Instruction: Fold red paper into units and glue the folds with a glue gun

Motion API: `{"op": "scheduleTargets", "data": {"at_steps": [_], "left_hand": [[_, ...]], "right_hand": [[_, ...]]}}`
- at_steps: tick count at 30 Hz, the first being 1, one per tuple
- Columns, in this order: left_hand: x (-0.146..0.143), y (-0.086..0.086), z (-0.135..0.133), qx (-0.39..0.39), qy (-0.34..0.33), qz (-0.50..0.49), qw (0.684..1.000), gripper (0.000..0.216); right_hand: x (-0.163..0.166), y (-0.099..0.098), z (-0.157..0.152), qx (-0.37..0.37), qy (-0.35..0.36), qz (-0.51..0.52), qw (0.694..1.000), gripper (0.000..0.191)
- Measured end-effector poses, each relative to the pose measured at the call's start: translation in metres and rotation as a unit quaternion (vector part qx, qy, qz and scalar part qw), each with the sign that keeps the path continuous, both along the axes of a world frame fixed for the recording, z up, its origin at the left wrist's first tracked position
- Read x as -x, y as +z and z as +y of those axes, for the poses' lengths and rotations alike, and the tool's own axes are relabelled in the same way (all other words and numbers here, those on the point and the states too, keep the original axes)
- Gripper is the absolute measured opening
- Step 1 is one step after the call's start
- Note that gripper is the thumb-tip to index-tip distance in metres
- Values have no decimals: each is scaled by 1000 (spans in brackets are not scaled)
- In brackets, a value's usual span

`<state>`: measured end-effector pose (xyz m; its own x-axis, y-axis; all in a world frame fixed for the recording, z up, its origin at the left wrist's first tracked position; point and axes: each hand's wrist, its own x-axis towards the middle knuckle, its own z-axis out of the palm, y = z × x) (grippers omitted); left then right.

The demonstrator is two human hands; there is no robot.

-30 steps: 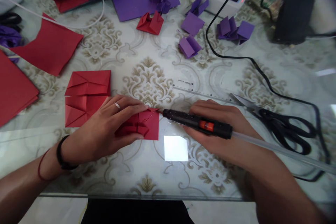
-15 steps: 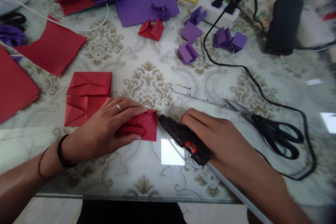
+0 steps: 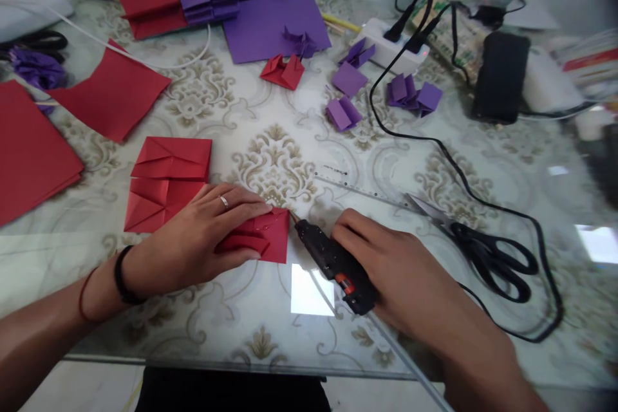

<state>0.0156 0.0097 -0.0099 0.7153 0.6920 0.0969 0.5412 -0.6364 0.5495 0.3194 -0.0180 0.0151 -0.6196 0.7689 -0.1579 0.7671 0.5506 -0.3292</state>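
the left hand [image 3: 200, 238] lies flat on a folded red paper piece [image 3: 264, 238], pinning it to the glass table [image 3: 290, 141]. the right hand [image 3: 400, 277] grips a black glue gun [image 3: 335, 264], its nozzle at the paper's far right corner. black scissors [image 3: 487, 254] lie to the right.

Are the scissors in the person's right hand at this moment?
No: the right hand grips a black glue gun, while the scissors lie untouched on the table further right.
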Motion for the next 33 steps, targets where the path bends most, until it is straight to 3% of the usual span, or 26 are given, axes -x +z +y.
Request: {"op": "scheduleTargets", "data": {"at_steps": [3,8,12,18,22,26,30,33], "left_hand": [[1,-1,0,-7,-5,12,1000,50],[2,-4,0,-15,-14,-5,1000,41],[2,-5,-2,-23,-10,-8,1000,35],[1,-6,-3,-48,-12,-7,999,29],[0,-6,-3,-70,-23,-14,997,27],[0,-5,-3,-76,-25,-8,997,26],[0,-3,-4,-85,-24,-11,996,26],[-1,2,-6,-85,-33,-8,996,28]], "right_hand": [[-13,1,5,-3,-49,44,998,15],[-35,-6,15,-90,-137,30,986,7],[-41,-15,23,-112,-151,43,981,5],[-55,-17,32,-131,-150,51,979,19],[-58,2,28,-136,-121,32,983,26],[-28,20,17,-159,-72,70,982,26],[21,8,9,-83,68,101,989,43],[40,-9,8,-87,99,119,984,50]]}}
